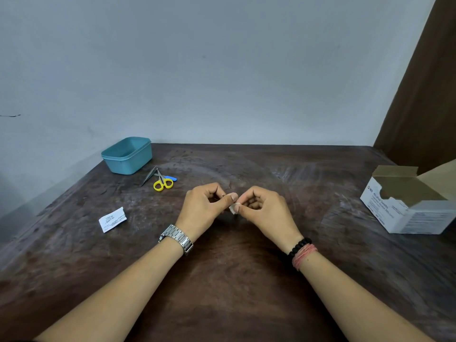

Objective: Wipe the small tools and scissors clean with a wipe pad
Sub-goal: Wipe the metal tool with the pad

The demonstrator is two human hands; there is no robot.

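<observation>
Small white wipe pad (233, 209) sits pinched in right hand (265, 210) fingers, mid-bench, touching left hand (206, 206), whose curled fingers grip sth tiny; can't tell what. Yellow-handled scissors (162, 181) w/ steel tweezers (148, 176) lie far-left, blades pointing away; left hand nearer.

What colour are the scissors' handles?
Yellow. The scissors lie on the table beside the teal tub; the head view shows them.

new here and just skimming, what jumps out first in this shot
Two hands meet mid-table, the left hand and right hand together pinching a small white wipe pad. Yellow-handled scissors lie far left beside a teal tub; an open swab box sits right.
</observation>
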